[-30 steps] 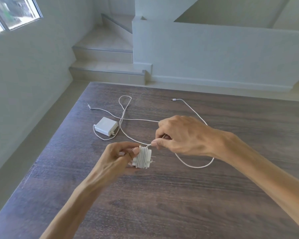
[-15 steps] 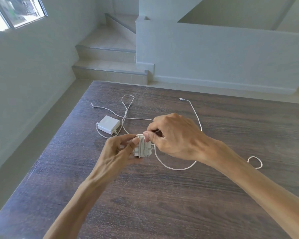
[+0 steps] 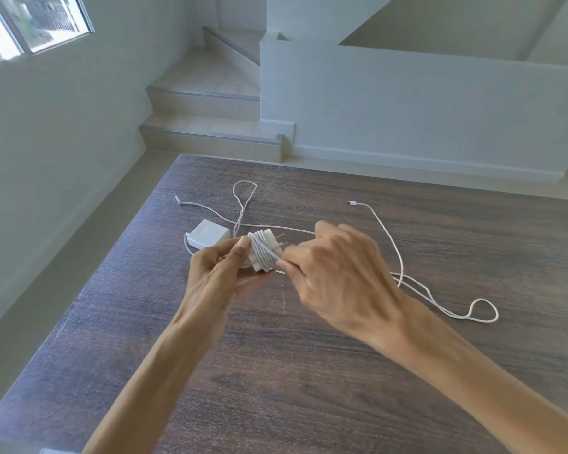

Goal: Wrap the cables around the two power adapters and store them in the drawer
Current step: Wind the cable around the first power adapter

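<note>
On the dark wood-grain table (image 3: pixel 276 371), two white square power adapters: one lies flat (image 3: pixel 209 233) just beyond the left hand (image 3: pixel 214 276), its thin white cable (image 3: pixel 243 204) loose; the other (image 3: pixel 263 250), cable-wound, is held above the table, pinched by the left hand. The right hand (image 3: pixel 338 276), blurred, pinches its trailing white cable (image 3: pixel 440 306) beside that adapter

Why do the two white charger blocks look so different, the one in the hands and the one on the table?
The held adapter is up off the table, gripped by the left hand; the other adapter lies flat on the table. The held adapter has cable coiled around it, while the other adapter's cable sprawls loose. The right hand pinches the held adapter's cable; nothing touches the other. Both are white blocks.
</note>
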